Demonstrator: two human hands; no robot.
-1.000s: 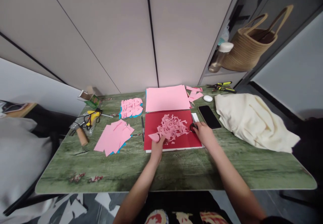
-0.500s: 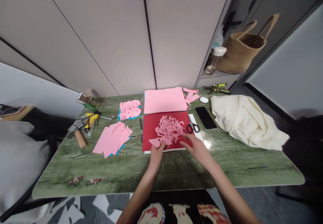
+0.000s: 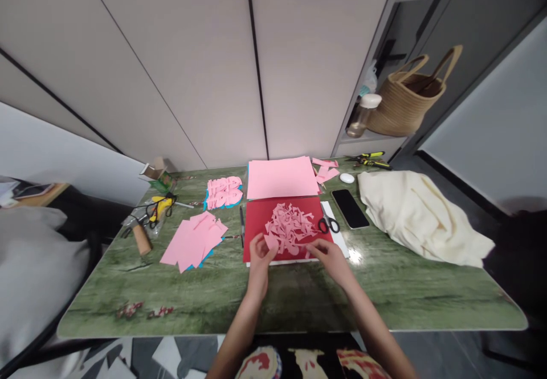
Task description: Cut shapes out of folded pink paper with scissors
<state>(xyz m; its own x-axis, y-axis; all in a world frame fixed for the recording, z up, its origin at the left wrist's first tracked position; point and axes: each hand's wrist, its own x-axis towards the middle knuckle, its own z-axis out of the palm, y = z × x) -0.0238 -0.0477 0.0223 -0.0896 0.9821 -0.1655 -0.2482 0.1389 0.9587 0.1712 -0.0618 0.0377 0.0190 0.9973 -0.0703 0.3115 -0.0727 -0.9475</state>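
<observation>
The left hand (image 3: 258, 253) is raised just over the near left edge of the red sheet (image 3: 256, 236), its fingers pinched together on a small pink paper cutout (image 3: 270, 241) held at the left side of the pile of pink paper scraps (image 3: 290, 228). The right hand (image 3: 327, 253) lies at the near right edge of the same pile, fingertips touching the scraps; whether its grip is clamped on a piece or merely resting cannot be told. The scraps sit heaped in the middle of the red sheet, which lies flat on the green marbled surface (image 3: 299, 296) directly in front of the person.

Just right of the red sheet lie black-handled scissors (image 3: 327, 223) on a white strip, and beyond them a dark phone (image 3: 349, 208) face up. A cream cloth (image 3: 421, 214) is bunched at the right end of the surface. Behind the red sheet lies a full pink sheet (image 3: 281, 177), with a few pink offcuts (image 3: 325, 169) and a small white oval object (image 3: 346, 178) to its right, and yellow-handled pliers (image 3: 371, 159) at the far edge. To the left are a stack of pink cutouts on blue backing (image 3: 223, 191), a loose fan of pink paper pieces (image 3: 194, 241), a black pen (image 3: 241, 225) beside the red sheet, and a yellow glue gun (image 3: 158, 205) near a wooden-handled tool (image 3: 141, 236). A woven basket bag (image 3: 405, 102) stands on a shelf behind
</observation>
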